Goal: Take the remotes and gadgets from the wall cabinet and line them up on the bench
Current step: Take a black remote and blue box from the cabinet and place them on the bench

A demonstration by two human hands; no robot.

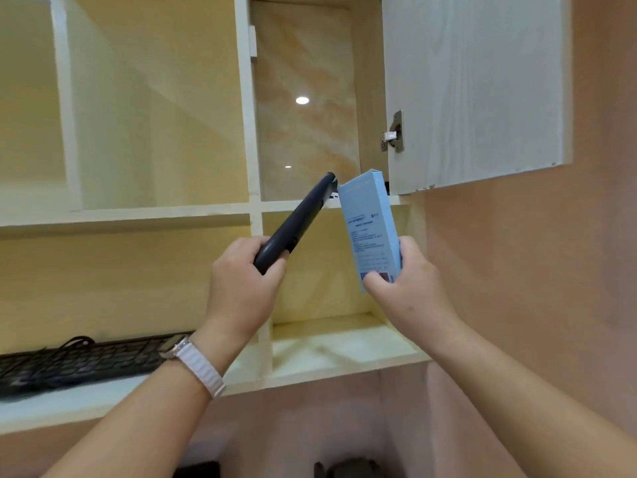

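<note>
Head view, looking up at the cabinet (155, 213); all places are referenced to its upright divider (246, 132).

Grips:
- left grip (246, 288) has its fingers curled round the lower end of the remote (296, 222)
- right grip (410, 288) has thumb and fingers clamped on the lower end of the box (370, 229)

Position: both items are held in the air in front of the shelves, right of the divider. The left grip sits just at the divider line and the right grip is further right, below the open door (475, 91). The keyboard (79, 360) lies on the bottom shelf, left of the divider.

Key relation: each item runs up and away from its grip.
- The remote's long axis slants up and to the right.
- The box stands near upright, its top leaning slightly towards the divider.
- The two free ends converge. The remote's tip is just beside the box's upper corner, and I cannot tell whether they touch.

Appearance:
- The remote is slim, dark navy and matt, with rounded ends. No buttons are visible from this side.
- The box is a tall, narrow, pale blue carton with small print down the face and a darker label near the bottom, partly covered by fingers.

Judgement: retrieval of these two is done and placing is not. The surface is out of frame, presumably below. Next, lower both and turn the long axes parallel before setting down. Each grip is already at the end of its item, so either can lead. The risk is the free ends knocking together on the way down
</note>
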